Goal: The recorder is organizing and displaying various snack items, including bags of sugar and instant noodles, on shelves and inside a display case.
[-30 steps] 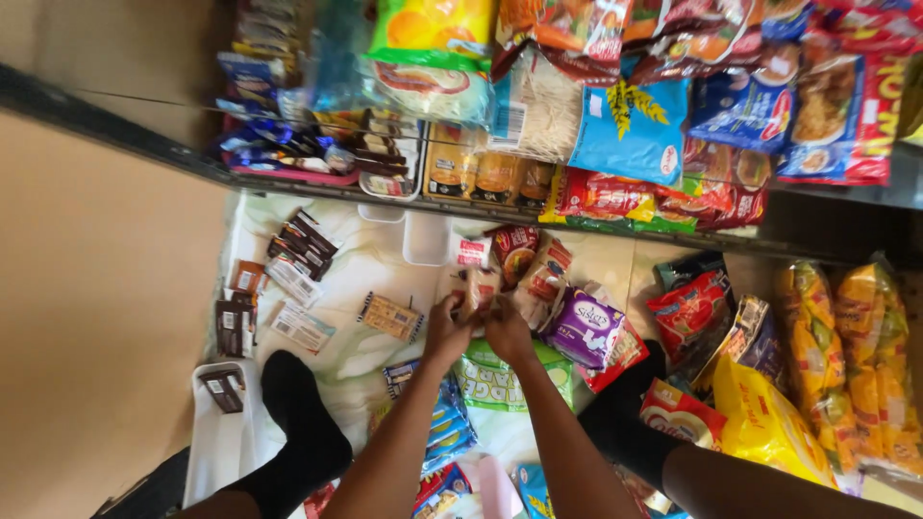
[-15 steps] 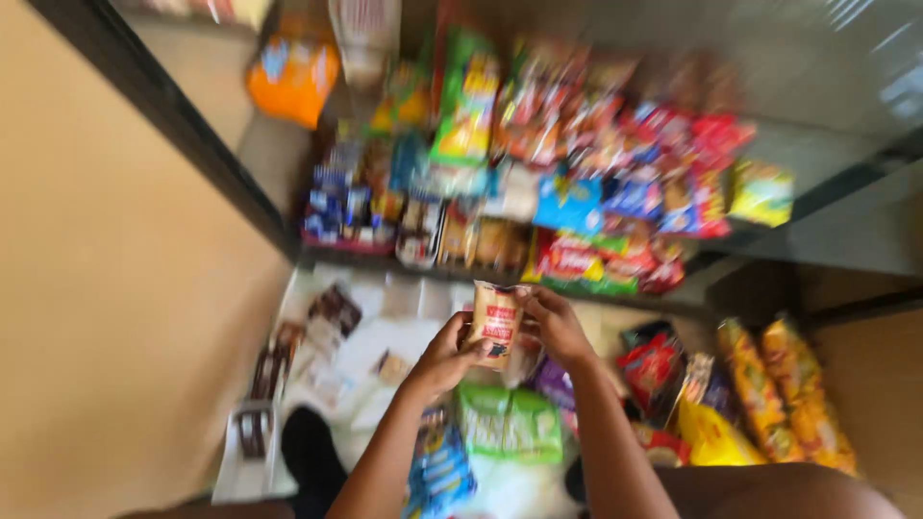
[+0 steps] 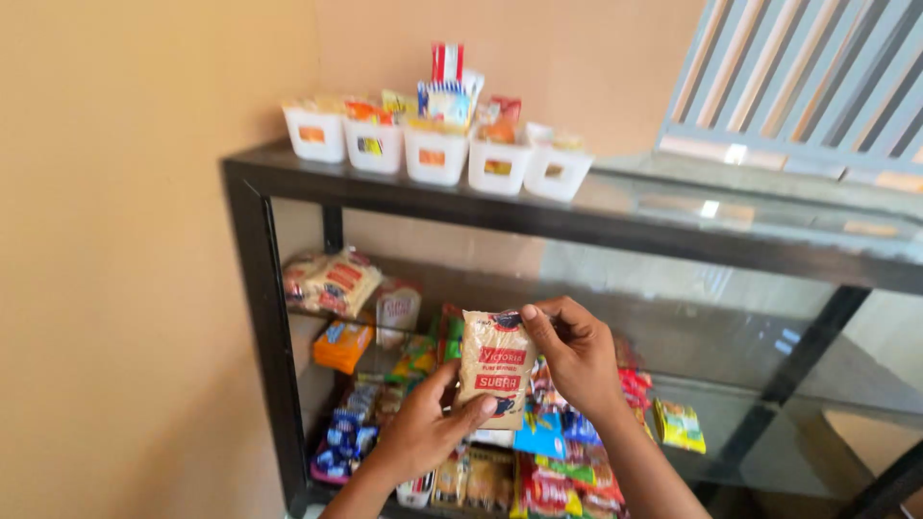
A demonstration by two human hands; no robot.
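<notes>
You hold a small, flat, beige plastic packet with a red label band (image 3: pixel 495 367) upright in front of the black metal-framed glass display cabinet (image 3: pixel 252 279). Your left hand (image 3: pixel 423 431) grips its lower edge, thumb pressed on the front and fingers curled behind. Your right hand (image 3: pixel 575 353) pinches its upper right corner, thumb on the crinkled top seam and fingers folded close behind. The packet looks softly filled and slightly bulged.

On the smooth, reflective glass top stands a row of white, tapered plastic tubs (image 3: pixel 435 154) stuffed with small sachets. On the upper glass shelf, at the left, lie pale plump bags with orange labels (image 3: pixel 332 281). Below your hands, the lower shelf is crowded with glossy, bright foil snack wrappers (image 3: pixel 553 471); the blur there makes single packs hard to tell apart.
</notes>
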